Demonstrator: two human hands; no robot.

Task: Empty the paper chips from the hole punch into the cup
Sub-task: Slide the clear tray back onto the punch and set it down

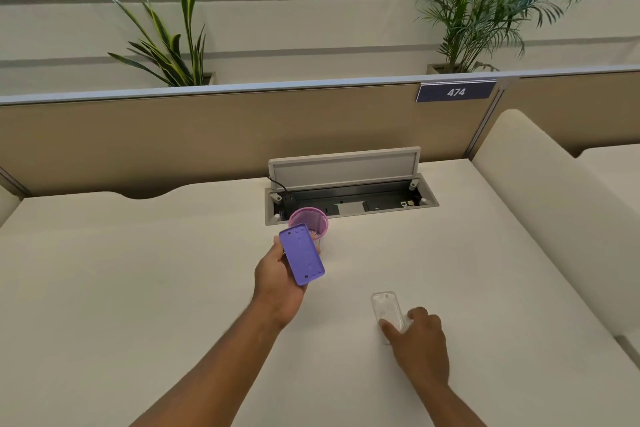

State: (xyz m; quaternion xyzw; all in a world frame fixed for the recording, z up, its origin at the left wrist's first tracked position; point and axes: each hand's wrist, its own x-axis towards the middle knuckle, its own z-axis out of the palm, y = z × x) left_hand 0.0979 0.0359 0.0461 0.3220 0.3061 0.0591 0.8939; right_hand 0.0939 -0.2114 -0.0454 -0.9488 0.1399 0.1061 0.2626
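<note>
Left hand (277, 274) grasping punch (301, 254), underside up, tilted at cup (309, 220) rim, likely so chips drop inside; right hand (420, 333) fingers pinning clear tray cover (386, 310) flat on desk (138, 270), kept out of the way

The purple hole punch (301, 254) hides the pink cup's (309, 218) near wall; any chips are too small to tell. Both forearms are cut off at the bottom edge.
</note>
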